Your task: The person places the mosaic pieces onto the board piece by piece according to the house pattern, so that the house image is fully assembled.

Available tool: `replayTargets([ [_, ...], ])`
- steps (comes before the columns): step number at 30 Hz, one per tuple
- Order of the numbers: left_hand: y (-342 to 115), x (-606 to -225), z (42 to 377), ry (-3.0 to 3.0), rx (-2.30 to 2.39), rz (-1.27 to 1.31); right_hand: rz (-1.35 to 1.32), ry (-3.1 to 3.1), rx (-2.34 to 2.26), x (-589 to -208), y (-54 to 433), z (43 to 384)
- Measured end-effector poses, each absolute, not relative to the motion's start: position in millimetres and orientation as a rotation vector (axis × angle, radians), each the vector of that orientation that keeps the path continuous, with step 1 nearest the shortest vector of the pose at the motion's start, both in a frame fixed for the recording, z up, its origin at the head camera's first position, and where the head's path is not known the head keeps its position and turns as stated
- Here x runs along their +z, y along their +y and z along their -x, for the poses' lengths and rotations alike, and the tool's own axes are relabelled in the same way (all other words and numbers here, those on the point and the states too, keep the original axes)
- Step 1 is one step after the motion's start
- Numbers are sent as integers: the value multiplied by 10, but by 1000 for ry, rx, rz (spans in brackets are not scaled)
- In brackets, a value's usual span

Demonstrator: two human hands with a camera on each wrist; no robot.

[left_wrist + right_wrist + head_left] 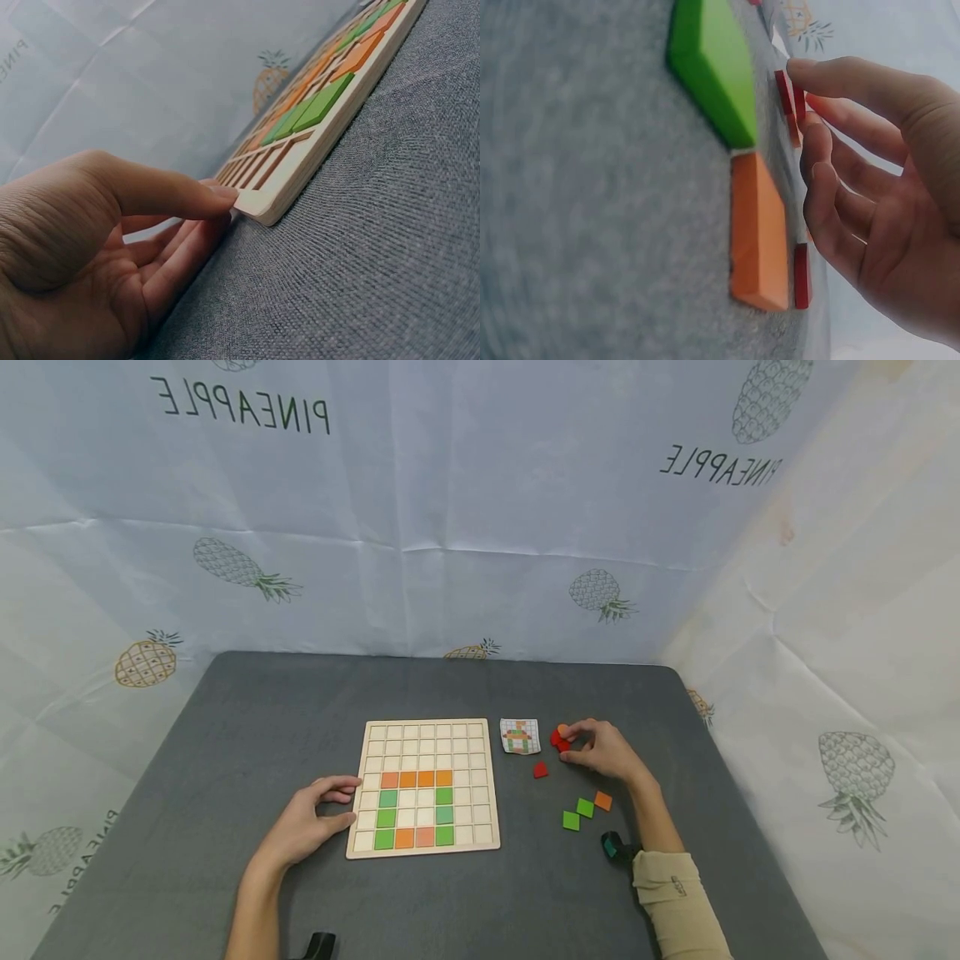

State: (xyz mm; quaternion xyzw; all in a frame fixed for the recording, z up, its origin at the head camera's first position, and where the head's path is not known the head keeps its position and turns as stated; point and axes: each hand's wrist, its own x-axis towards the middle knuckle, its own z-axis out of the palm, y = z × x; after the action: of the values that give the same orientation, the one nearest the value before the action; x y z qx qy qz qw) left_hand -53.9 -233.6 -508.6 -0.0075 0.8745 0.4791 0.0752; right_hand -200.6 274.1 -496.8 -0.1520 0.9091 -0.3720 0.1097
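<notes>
A light wooden grid board [471,760] lies on the table, with orange, salmon and green square tiles set in some of its cells. My left hand [307,822] rests at the board's left edge; in the left wrist view its thumb [202,196] touches the board beside a corner. At the right, the thumb and fingers of my right hand [603,750] pinch a red tile [799,101] among a small cluster of red tiles [556,737]. An orange piece [562,728] shows by the index fingertip. My fingers partly hide this cluster.
A small printed pattern card [520,737] lies between board and cluster. One red tile [540,770] sits apart. Nearer me are two green tiles [585,808] and an orange tile [602,801], close to my right forearm. Pineapple-print cloth [450,593] hangs behind the grey table [450,902].
</notes>
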Motion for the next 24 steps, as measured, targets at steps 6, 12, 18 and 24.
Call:
replayTargets([
  [6,-2342,-5083,536,2624,1437,21,479,2664,-1130,-4911,2663,1986],
  [12,-2345,-5077,530,2619,1441,23,585,2637,-1169,-4786,2538,1962],
  [18,-2341,-5077,528,2624,1433,24,616,2640,-1165,-4661,2390,1928],
  [24,-2335,-5078,532,2618,1433,33,685,2641,-1165,-4585,2236,1915],
])
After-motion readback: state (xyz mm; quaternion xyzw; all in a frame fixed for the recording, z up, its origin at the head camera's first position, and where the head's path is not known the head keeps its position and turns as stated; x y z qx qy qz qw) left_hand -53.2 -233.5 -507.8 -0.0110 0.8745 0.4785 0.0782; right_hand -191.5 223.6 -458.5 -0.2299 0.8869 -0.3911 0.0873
